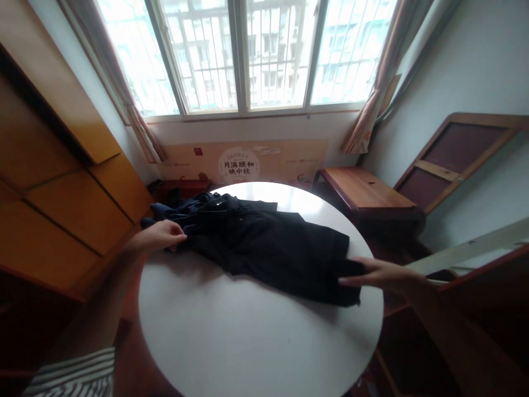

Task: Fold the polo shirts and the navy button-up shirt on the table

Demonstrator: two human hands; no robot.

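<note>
A pair of black shorts (pixel 281 248) lies stretched sideways over the round white table (pixel 248 342), its leg ends toward the right. At the left end, my left hand (pixel 165 234) is closed in a pinch on the edge of the black cloth. My right hand (pixel 372 273) grips the leg end at the right, the dark fabric between thumb and fingers. Behind and partly under the shorts is a bunched dark navy garment (pixel 165 211); where one piece of cloth ends and the other begins is hard to tell.
Beyond the table stands a low wooden table (pixel 367 187) at the right, with a framed wooden panel (pixel 458 154) leaning on the wall. Yellow-brown cabinets (pixel 78 204) line the left side. A printed cardboard box (pixel 289 160) sits below the barred window (pixel 273 60).
</note>
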